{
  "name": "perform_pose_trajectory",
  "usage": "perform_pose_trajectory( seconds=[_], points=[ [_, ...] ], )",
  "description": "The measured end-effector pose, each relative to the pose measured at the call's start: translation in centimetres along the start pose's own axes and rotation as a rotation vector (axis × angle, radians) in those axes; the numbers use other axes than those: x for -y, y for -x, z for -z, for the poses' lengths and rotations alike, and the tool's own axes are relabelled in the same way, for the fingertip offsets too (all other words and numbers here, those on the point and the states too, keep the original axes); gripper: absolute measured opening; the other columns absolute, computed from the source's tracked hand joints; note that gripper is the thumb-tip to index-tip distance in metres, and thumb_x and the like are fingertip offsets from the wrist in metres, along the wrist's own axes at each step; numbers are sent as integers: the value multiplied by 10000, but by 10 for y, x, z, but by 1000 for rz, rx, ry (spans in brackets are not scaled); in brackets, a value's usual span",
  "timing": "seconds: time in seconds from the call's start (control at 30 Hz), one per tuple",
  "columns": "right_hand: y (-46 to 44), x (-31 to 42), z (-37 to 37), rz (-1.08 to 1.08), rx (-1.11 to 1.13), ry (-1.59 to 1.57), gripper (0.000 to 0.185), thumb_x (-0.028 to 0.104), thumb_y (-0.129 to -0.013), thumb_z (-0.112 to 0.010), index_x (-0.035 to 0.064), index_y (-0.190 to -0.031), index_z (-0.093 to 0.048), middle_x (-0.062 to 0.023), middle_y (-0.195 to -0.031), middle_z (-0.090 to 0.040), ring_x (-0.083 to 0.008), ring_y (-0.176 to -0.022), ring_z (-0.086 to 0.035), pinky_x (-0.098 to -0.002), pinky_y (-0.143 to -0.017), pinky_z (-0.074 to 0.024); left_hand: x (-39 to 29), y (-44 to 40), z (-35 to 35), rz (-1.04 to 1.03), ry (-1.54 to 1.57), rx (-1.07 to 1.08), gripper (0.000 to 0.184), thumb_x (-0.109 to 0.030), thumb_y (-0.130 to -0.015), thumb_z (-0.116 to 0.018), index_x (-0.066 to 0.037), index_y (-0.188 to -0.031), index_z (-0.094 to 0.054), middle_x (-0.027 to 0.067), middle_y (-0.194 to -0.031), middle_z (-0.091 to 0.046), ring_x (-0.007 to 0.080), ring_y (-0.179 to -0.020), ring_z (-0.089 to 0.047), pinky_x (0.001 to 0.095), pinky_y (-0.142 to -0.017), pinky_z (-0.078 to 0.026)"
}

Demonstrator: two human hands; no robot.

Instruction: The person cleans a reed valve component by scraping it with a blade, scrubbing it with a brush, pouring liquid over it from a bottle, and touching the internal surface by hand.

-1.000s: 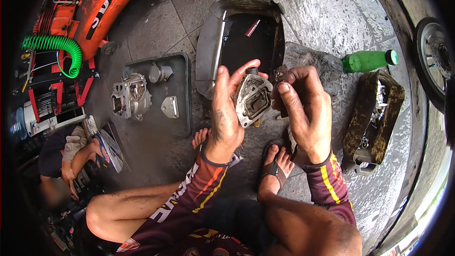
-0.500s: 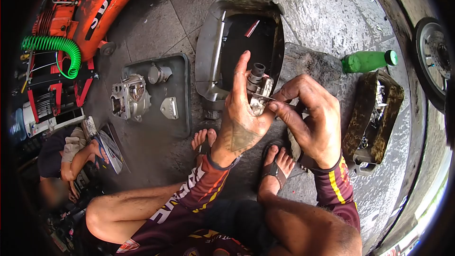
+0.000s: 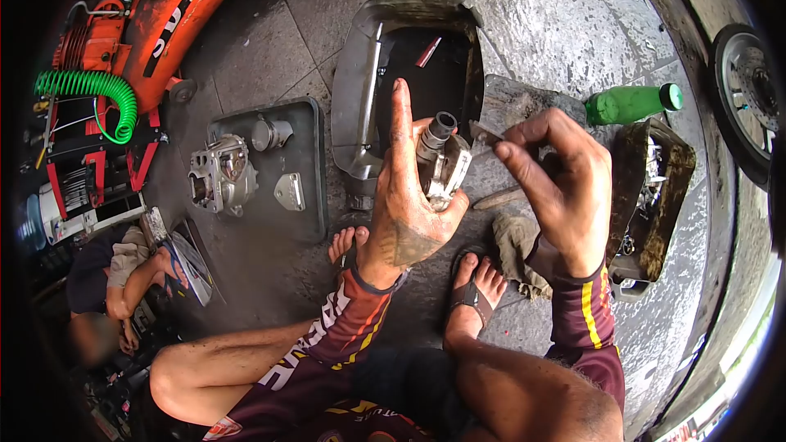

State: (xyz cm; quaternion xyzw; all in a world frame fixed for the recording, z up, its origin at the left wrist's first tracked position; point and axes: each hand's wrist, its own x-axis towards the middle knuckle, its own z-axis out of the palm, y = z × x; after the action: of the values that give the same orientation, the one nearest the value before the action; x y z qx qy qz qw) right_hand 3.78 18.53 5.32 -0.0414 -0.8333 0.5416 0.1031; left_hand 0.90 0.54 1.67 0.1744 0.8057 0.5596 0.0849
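My left hand [image 3: 413, 213] is closed around a silvery metal engine part [image 3: 449, 173] with a dark, hollow round end, its index finger stretched out past it. Just right of that part, my right hand [image 3: 565, 188] pinches a thin flat blade [image 3: 487, 133] between thumb and index finger. A small gap separates the blade from the part. Behind the hands lies a grimy deep pan [image 3: 347, 82] with dark liquid or a dark bottom and a red-and-white strip [image 3: 427, 51] in it. Below the right hand are a crumpled rag [image 3: 514, 244] and a stick-like piece [image 3: 498, 198].
A tray [image 3: 315, 164] on the left holds an engine cylinder [image 3: 221, 176], a piston [image 3: 270, 133] and a small metal plate [image 3: 289, 192]. Right are a green bottle [image 3: 626, 104], an oily bin of parts [image 3: 684, 164] and a wheel [image 3: 745, 86]. An orange compressor [image 3: 176, 20] and another person [image 3: 119, 278] are left.
My right hand has moved right with the blade, drawing it away from the metal part. The part has tilted in my left hand. The rag and the stick-like piece show more fully.
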Motion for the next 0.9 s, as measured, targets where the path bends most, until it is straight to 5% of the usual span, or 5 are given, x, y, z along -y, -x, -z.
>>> perform_pose_trajectory(
  seconds=[0.37, 0.63, 0.9],
  points=[
    [5, -1, 3, 103, 134, -38, 97, 38, -786, -721, 8, -816, -633, -103, -769, -611, -269, -705, -630, -346, -635, -494, 1, -1, 0, -13, -54, 32, 1078, 84, -624, -606, 19, -1541, -43, 244, -1464, -362, 294, -1103, -578, 345, -903, -513],
    [5, 1, 4, 16, 30, -13, 102, 11, -774, -725, -2, -813, -632, -93, -787, -633, -237, -699, -636, -305, -621, -493, 4, 0, -1, 8, 12, 20, 1080, 83, -640, -604, -48, -1561, -54, 196, -1178, -544, 243, -990, -627, 309, -846, -530],
    [4, -10, 0, -10, 8, -3, 114, 64, -794, -732, 7, -820, -636, -93, -775, -626, -230, -684, -632, -322, -632, -486, 2, -3, -3, 39, 17, 6, 1026, 106, -643, -518, -37, -1559, -76, 142, -1088, -616, 176, -945, -632, 263, -848, -504]
  ],
)
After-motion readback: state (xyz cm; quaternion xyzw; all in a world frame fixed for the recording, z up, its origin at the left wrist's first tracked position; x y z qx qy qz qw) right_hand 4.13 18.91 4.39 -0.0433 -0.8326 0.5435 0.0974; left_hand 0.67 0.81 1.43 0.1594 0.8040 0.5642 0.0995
